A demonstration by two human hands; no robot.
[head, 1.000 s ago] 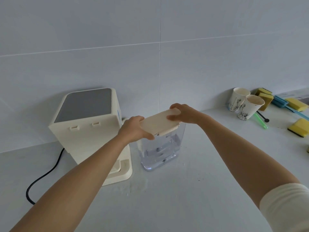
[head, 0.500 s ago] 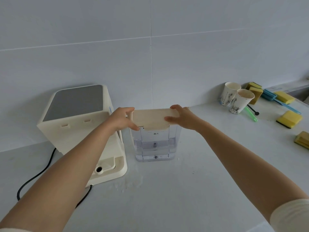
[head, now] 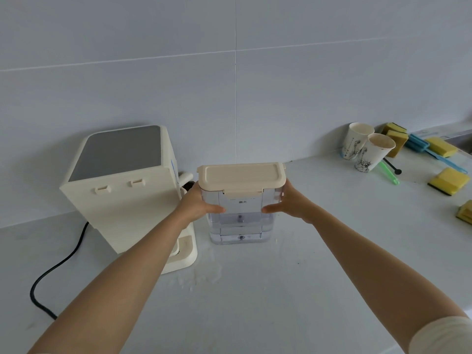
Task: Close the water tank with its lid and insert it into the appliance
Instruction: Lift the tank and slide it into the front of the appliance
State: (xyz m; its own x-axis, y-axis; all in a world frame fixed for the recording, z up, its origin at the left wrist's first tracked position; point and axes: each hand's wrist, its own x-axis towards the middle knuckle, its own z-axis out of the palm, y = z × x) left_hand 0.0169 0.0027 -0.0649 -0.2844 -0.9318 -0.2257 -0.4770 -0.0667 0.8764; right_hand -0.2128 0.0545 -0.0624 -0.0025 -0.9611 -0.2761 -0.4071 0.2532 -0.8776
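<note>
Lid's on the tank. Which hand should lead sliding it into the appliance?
Probably right. The right hand grips the water tank on the side away from the appliance, so it can push. The left hand sits between them.

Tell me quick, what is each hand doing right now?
Left hand: closed around the left side of the water tank, below its lid.
Right hand: closed around the tank's right side.

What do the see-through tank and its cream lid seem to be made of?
Clear rectangular water tank: likely rigid transparent plastic; the water and moulded ridges show through its glossy walls. Cream rectangular lid: apparently opaque matte plastic, with rounded moulded edges and a front latch flap.
</note>
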